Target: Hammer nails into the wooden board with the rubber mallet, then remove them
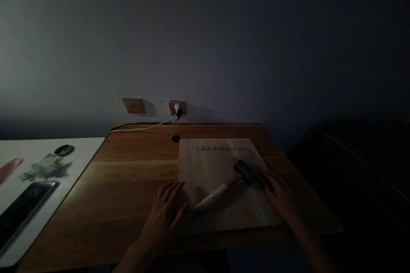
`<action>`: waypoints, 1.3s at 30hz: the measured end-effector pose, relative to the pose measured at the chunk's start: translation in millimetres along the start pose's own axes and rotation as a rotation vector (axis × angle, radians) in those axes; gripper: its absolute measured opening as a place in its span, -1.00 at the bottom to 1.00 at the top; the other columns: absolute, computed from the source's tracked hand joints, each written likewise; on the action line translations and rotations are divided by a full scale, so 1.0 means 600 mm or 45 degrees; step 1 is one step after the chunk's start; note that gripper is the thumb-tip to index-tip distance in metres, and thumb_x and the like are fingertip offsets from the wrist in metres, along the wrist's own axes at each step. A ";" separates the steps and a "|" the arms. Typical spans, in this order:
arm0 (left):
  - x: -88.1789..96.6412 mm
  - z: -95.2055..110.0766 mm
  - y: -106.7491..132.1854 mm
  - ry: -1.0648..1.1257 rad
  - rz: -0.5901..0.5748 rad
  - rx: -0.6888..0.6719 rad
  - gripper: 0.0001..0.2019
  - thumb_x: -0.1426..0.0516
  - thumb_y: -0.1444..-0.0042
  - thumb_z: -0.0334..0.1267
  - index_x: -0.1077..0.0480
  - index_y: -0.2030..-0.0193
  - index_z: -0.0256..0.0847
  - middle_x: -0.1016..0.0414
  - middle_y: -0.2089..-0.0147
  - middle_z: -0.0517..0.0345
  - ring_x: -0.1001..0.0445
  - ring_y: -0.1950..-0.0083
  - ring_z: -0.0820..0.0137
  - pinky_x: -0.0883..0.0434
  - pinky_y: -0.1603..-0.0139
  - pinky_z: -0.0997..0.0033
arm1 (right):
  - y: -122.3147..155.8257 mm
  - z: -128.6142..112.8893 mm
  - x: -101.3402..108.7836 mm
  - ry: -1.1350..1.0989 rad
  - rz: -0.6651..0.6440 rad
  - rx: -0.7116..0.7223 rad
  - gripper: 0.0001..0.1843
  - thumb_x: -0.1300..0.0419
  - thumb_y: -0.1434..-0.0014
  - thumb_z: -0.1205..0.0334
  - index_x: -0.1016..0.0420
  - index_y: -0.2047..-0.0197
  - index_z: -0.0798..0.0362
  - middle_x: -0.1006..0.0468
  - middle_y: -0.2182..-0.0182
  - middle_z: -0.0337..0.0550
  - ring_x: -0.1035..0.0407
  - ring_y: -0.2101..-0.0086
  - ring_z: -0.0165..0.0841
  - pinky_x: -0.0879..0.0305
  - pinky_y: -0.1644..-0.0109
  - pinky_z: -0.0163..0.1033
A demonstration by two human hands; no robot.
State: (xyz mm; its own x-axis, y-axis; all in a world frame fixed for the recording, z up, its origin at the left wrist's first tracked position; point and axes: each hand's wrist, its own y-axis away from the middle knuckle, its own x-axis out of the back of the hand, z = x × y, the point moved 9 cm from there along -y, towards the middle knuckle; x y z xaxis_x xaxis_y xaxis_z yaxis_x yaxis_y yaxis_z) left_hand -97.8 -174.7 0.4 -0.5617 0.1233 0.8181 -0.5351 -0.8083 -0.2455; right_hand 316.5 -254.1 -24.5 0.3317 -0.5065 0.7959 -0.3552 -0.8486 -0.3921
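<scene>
A pale wooden board [211, 166] lies on a brown wooden desk [128, 179]. A row of several small nails [219, 148] runs along the board's far edge. A hammer [224, 187] with a dark head and light handle rests diagonally on the board. My left hand [165, 211] lies flat on the desk at the board's left edge, fingers spread, thumb near the end of the hammer handle. My right hand [278, 194] lies flat on the board's right side, fingers stretched toward the hammer head. Neither hand holds anything.
A white table [80, 153] adjoins the desk on the left, carrying a dark phone [22, 209], a round black object [64, 150] and crumpled wrapping [46, 168]. A white charger and cable [177, 108] plug into a wall socket behind the desk. Dark furniture stands at the right.
</scene>
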 end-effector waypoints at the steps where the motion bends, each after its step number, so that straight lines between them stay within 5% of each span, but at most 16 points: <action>1: -0.013 0.018 -0.014 -0.009 -0.037 -0.048 -0.47 -0.04 -0.37 -0.14 -0.16 -0.44 -0.07 -0.36 -0.37 0.00 -0.26 -0.40 0.16 -0.36 -0.35 -0.02 | -0.007 0.026 0.009 0.031 0.003 -0.032 -0.54 -0.05 -0.16 0.18 -0.60 -0.06 -0.06 -0.64 -0.03 0.01 -0.52 -0.04 -0.04 -0.44 -0.16 0.16; 8: -0.104 0.134 -0.085 0.017 -0.314 -0.330 -0.40 -0.05 -0.37 0.00 -0.14 -0.45 -0.19 -0.28 -0.42 -0.11 -0.06 -0.50 0.05 -0.22 -0.41 -0.13 | -0.051 0.181 0.068 0.187 -0.054 -0.218 -0.52 -0.02 -0.09 0.18 -0.61 0.00 0.00 -0.66 0.02 0.09 -0.55 0.00 0.00 -0.43 -0.17 0.10; 16: -0.106 0.162 -0.106 0.050 -0.311 -0.475 -0.44 -0.07 -0.37 -0.04 -0.14 -0.43 -0.15 -0.24 -0.42 -0.15 -0.17 -0.46 0.11 -0.25 -0.41 -0.05 | -0.024 0.208 0.128 0.406 0.152 -0.310 -0.35 0.02 -0.21 -0.06 -0.47 -0.17 0.21 -0.56 -0.09 0.32 -0.48 -0.07 0.12 -0.39 -0.17 0.20; 23: -0.127 0.190 -0.084 -0.072 -0.337 -0.699 -0.47 -0.05 -0.38 -0.07 -0.17 -0.43 -0.15 -0.31 -0.41 -0.07 -0.12 -0.49 0.10 -0.09 -0.49 -0.16 | 0.012 0.236 0.125 0.474 0.008 -0.614 -0.25 0.04 -0.23 -0.17 -0.42 -0.21 0.28 -0.60 -0.01 0.38 -0.55 0.05 0.13 -0.44 -0.06 0.13; 27: -0.127 0.170 -0.080 -0.150 -0.327 -0.638 -0.50 -0.04 -0.39 -0.08 -0.20 -0.42 -0.09 -0.43 -0.32 0.00 -0.15 -0.46 0.07 -0.02 -0.48 -0.27 | 0.007 0.218 0.131 0.503 0.021 -0.649 -0.22 0.03 -0.25 -0.14 -0.31 -0.30 0.33 -0.60 -0.01 0.38 -0.55 0.05 0.11 -0.43 -0.04 0.11; 31: -0.093 0.139 -0.071 -0.205 -0.245 -0.604 -0.52 -0.04 -0.39 -0.10 -0.22 -0.41 -0.09 -0.52 -0.22 -0.01 -0.20 -0.42 0.09 0.10 -0.50 -0.30 | 0.008 0.174 0.121 0.580 -0.038 -0.533 -0.25 0.01 -0.28 -0.16 -0.34 -0.28 0.28 -0.63 0.05 0.32 -0.56 0.12 0.11 -0.44 0.03 0.12; 39: 0.007 0.025 -0.026 -0.387 -0.021 -0.501 -0.61 -0.05 -0.34 -0.26 -0.38 -0.28 -0.02 -0.54 -0.21 0.10 -0.22 -0.39 0.10 0.19 -0.50 -0.25 | 0.026 -0.053 0.058 0.817 0.040 0.103 -0.45 -0.03 -0.33 -0.02 -0.47 -0.15 0.22 -0.65 0.15 0.30 -0.51 0.11 0.11 -0.37 -0.02 0.18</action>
State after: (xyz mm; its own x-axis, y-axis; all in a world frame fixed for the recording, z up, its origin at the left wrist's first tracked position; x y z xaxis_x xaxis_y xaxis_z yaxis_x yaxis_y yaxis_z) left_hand -82.3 -170.1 15.5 -0.3733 -0.0868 0.9236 -0.7727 -0.5220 -0.3613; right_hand 294.5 -280.2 11.8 -0.2749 -0.3607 0.8912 -0.2809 -0.8564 -0.4332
